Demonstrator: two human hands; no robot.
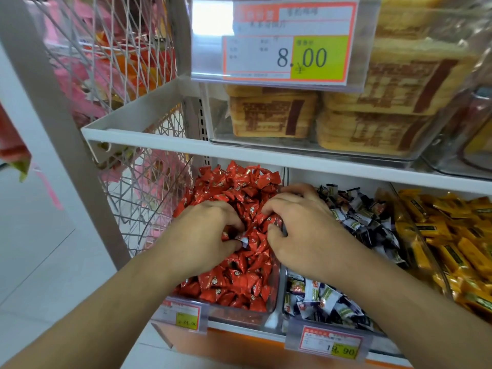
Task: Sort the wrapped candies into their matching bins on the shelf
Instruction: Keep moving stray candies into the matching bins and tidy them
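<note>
Both bare forearms entered from the bottom edge and reached into the clear plastic bin of red wrapped candies [234, 278] on the lower shelf. Left hand [210, 233] lay palm-down on the red pile with its fingers curled into the candies; a small white-and-dark wrapped candy [242, 241] sat at its thumb and fingertips, apparently pinched, though the grip was partly hidden. Right hand [300, 230] straddled the clear divider between this bin and the next, its fingers curled into the red candies; whether it held anything could not be determined.

Three bins showed on the lower shelf: the red one, a clear bin of dark-and-white wrapped candies [354, 225] to its right, and a clear bin of yellow wrapped bars [452, 235] at far right.

Two price tags hung on the bin fronts: a tag reading "24.90" [183, 316] under the red bin and a tag reading "1?.90" [331, 344], one digit unclear, under the dark-and-white bin. A large orange-bordered price tag reading "8.00" [287, 46] hung above.

On the white upper shelf [149, 135], a clear tub [319, 147] held stacked packets of golden biscuits [271, 115]. A white wire basket [114, 49] of pink and orange packets stood at the left.
</note>
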